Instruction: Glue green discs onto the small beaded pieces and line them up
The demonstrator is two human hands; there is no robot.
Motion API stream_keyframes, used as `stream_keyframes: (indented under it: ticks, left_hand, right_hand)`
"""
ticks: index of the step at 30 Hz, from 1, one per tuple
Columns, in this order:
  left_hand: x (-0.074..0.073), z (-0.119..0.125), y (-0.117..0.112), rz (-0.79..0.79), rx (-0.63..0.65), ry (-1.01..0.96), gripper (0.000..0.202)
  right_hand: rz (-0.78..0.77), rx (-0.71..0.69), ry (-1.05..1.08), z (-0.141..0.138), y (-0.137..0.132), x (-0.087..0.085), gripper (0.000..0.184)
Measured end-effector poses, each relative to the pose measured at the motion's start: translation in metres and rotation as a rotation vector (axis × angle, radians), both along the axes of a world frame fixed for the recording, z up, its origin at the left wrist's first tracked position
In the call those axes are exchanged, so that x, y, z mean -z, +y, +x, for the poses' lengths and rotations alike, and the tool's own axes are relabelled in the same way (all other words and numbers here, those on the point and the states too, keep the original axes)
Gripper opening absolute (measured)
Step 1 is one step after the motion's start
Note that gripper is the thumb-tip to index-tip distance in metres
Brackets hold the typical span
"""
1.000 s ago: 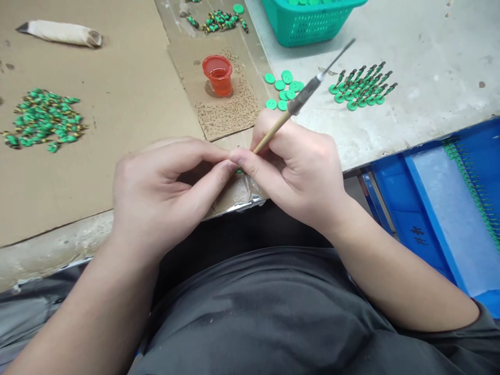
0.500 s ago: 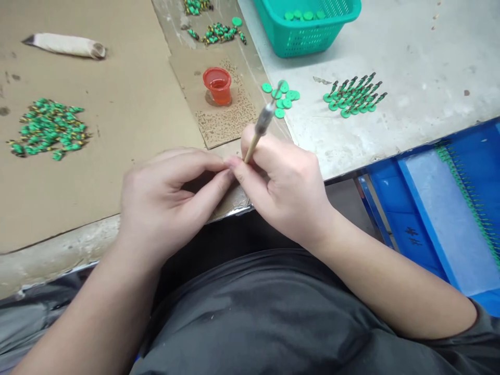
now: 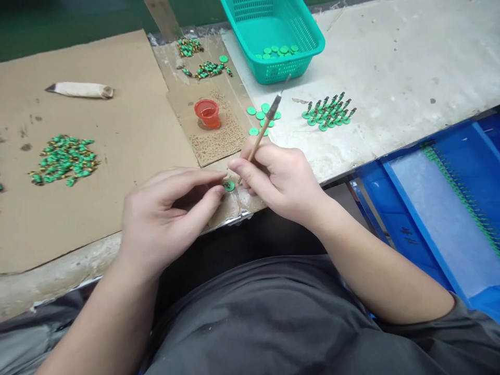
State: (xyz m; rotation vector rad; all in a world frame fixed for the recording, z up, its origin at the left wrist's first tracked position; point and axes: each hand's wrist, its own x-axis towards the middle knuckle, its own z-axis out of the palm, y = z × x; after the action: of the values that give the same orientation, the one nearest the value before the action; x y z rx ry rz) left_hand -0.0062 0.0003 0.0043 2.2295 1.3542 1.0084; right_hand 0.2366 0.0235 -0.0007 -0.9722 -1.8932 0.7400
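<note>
My left hand (image 3: 167,208) pinches a small figure on a green disc (image 3: 229,186) between thumb and forefinger at the table's front edge. Most of the figure is hidden by the fingertips; the disc faces right. Closed round a thin wooden brush-like tool (image 3: 261,134), my right hand (image 3: 287,179) is just beside the disc. The tool's dark, tapering end points up and away, and its lower tip comes down close to the disc. Beyond the hands, a small red cup (image 3: 208,113) of liquid stands on speckled cardboard. Several loose green discs (image 3: 260,115) lie right of it.
A pile of small green figures (image 3: 68,159) and a pale roll with a dark point (image 3: 80,90) lie on cardboard at left. Upright figures on discs (image 3: 330,112) stand at right, near a green basket (image 3: 289,58). Blue trays (image 3: 406,195) sit below the table edge.
The hands have drawn slightly apart, and the green disc now shows between them. The view has tilted up, bringing the table's back edge into sight.
</note>
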Motion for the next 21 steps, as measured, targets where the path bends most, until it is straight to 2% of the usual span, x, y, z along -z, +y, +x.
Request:
stream_keyframes:
  ticks: [3,9,15,21]
  left_hand:
    - [0.000,-0.001,0.001,0.080,0.012,0.072,0.019]
    - [0.005,-0.004,0.004,0.137,0.057,0.159,0.006]
    - [0.006,-0.004,0.005,0.119,0.065,0.148,0.006]
    - [0.005,-0.005,0.003,0.085,0.045,0.152,0.007]
  right_hand:
    - [-0.016,-0.020,-0.031,-0.003,0.004,0.000,0.050]
    - [0.039,-0.135,-0.020,-0.003,0.011,0.003,0.048]
    - [-0.023,-0.131,-0.117,-0.001,0.010,0.002,0.045]
    - [0.014,-0.151,-0.110,-0.001,0.012,0.005,0.050]
